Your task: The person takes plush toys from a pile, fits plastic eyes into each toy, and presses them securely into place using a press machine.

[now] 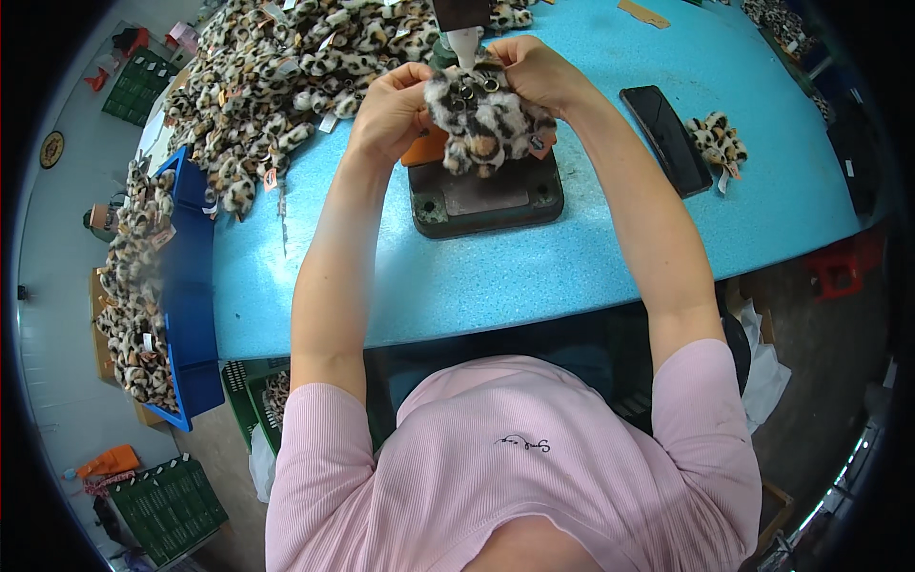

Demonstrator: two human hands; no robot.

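Note:
A leopard-print plush piece (pixel 494 129) with small metal rings on its top hangs between my two hands. It is under the pale tip of a bench press (pixel 464 46), over the machine's dark base (pixel 486 195). My left hand (pixel 393 110) pinches its left edge with the fingers closed. At its upper right, my right hand (pixel 543 74) grips it, fingers curled around the edge. An orange part (pixel 425 149) of the press shows beside the plush. The far fingertips and the exact spot under the press tip are partly hidden.
A big heap of leopard-print plush pieces (pixel 257 105) covers the blue table's (pixel 286 305) back left. A blue bin (pixel 193 286) of the same pieces stands at the left edge. On the right lie a black phone (pixel 667 141) and a single plush piece (pixel 717 143).

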